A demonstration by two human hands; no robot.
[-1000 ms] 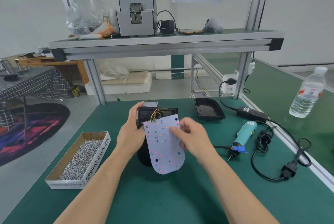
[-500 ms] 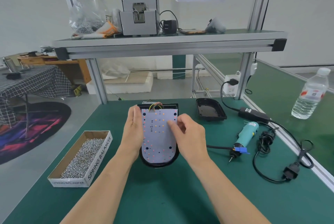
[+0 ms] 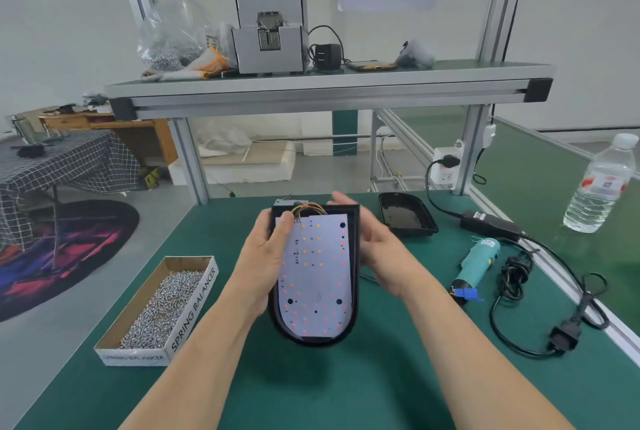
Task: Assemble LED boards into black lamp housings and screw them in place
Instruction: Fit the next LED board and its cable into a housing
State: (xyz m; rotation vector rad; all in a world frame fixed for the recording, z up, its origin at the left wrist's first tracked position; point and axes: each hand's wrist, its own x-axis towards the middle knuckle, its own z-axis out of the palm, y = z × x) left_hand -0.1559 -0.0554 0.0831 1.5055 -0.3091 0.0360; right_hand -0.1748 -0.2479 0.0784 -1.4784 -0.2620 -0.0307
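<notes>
Tipped up now from the worktop [image 3: 311, 391], the housing [image 3: 313, 340] carries the board [image 3: 317, 277] seated inside; left grip [image 3: 266, 256] pinches both, right grip [image 3: 377, 249] seemingly cradles its back. Next, probably: screws [image 3: 162, 305] at left, screwdriver [image 3: 479, 261] at right.

bench: green top [image 3: 346, 391] | left: cardboard box of screws [image 3: 162, 308] | rear right: empty black housing [image 3: 405, 216] | right: power adapter [image 3: 491, 223], teal screwdriver [image 3: 478, 263], black cable [image 3: 516, 273]
</notes>
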